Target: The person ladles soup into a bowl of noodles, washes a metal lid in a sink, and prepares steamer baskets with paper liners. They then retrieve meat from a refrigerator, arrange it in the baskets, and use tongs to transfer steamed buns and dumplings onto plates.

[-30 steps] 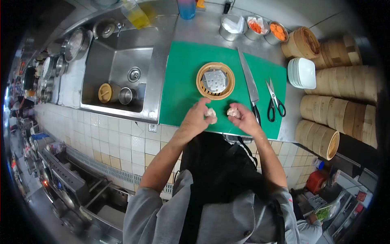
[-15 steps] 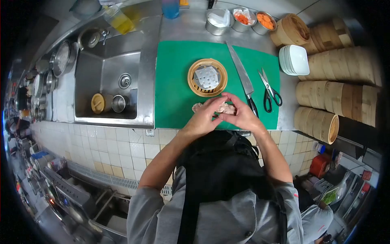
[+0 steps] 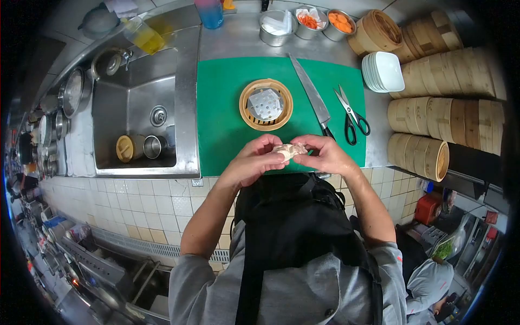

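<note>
Food [image 3: 288, 152], pale and lumpy, is held between both hands above the near edge of the green board [image 3: 218, 122]; whether it is one piece or two pressed together, I cannot tell. The left hand [image 3: 253, 162] grasps its left end, thumb on the near side and fingers curled round the far side, while the right hand [image 3: 326, 155] pinches the other end between thumb and bent fingers. Just beyond them on the board stands a round steamer [image 3: 244, 112] with a holed sheet [image 3: 265, 104] inside. Right of it lies a knife [image 3: 310, 88], blade pointing away and handle partly hidden by the right hand, then scissors [image 3: 350, 111], blades slightly apart. Off the board's far right corner is a pile of white dishes [image 3: 385, 73], near stacks [image 3: 445, 120] of bamboo steamers lying on their sides. Along the back are three metal tubs: one with white sheets [image 3: 279, 23], one with red bits [image 3: 308, 21], one with orange slices [image 3: 340, 23]. To the left, the sink [image 3: 187, 116] holds a metal cup [image 3: 154, 147] and, beside it, a tan lid [image 3: 125, 148]. At lower right shows another person's grey sleeve [image 3: 430, 283], near some greens [image 3: 444, 250]
</note>
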`<state>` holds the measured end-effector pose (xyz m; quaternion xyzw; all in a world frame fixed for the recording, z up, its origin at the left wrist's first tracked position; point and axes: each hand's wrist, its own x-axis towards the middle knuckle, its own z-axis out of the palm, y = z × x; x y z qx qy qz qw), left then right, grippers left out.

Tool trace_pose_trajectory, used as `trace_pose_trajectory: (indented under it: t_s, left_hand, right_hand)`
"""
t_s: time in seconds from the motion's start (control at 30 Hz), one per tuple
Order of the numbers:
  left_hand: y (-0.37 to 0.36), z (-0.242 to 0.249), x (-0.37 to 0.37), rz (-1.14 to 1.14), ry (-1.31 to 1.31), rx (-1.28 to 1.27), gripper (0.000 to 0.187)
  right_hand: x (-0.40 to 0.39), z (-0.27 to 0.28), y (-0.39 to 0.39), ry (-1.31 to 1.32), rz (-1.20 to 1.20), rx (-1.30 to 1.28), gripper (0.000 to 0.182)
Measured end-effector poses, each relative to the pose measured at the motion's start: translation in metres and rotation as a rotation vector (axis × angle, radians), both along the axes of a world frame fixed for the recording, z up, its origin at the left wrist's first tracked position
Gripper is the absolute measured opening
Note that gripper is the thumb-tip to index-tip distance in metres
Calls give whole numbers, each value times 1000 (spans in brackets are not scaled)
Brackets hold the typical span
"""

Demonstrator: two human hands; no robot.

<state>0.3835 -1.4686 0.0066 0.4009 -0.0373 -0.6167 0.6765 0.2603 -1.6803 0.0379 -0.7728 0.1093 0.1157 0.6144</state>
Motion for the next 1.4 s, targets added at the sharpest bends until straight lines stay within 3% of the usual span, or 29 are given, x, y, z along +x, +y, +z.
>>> trace_pose_trajectory:
  t_s: [0.07,0.2,0.3,0.37,0.4,0.5,0.53,0.63,0.77,0.9,0.97,1.07,1.13,1.17,1.23,1.33,1.4]
  left_hand:
    - [4,1,0,29,94,-19,32]
    - [15,-1,3,115,170,-77,29]
    - [32,14,11,131,-63,110,34]
    - [38,9,15,167,-190,130,35]
    - [38,10,18,200,-319,149,36]
    - [35,25,29,277,-322,270,35]
    - [35,30,34,209,-475,363,36]
    - [31,49,46,123,-513,424,40]
    - [24,37,58,201,-479,349,42]
    - [12,25,67,362,-488,256,43]
    - [5,14,70,402,-540,239,44]
    - [-8,5,72,368,-718,283,46]
    - [-17,19,75,140,-1229,555,50]
    - [-19,14,76,138,-1228,553,50]
    - [-23,2,77,264,-1395,417,44]
    - [-27,-6,76,332,-1485,417,38]
    - [-29,-6,79,266,-1633,459,37]
  right_hand:
    - [0,-3,-1,31,-33,238,36]
    - [4,1,-3,180,-74,396,34]
    - [9,-3,-7,97,-104,239,35]
    - [18,-13,-14,-68,-129,-97,38]
    - [25,-17,-16,-145,-143,-117,39]
    - [52,-21,-19,-152,-169,-156,39]
    - [61,-19,-18,-141,-162,-173,41]
    - [82,-3,-12,-34,-175,-79,43]
    - [98,-16,-14,-213,-97,-267,40]
    - [112,-20,-16,-174,-80,-267,38]
    - [118,-21,-15,58,-185,-36,35]
    - [119,-34,-16,-147,-140,-161,34]
    - [121,-31,-16,-195,-99,-283,36]
    - [121,-30,-16,-245,-56,-405,38]
    - [122,-30,-14,-264,-66,-422,41]
    - [123,-34,-16,-315,-65,-459,42]
    - [125,-37,-17,-345,-54,-475,41]
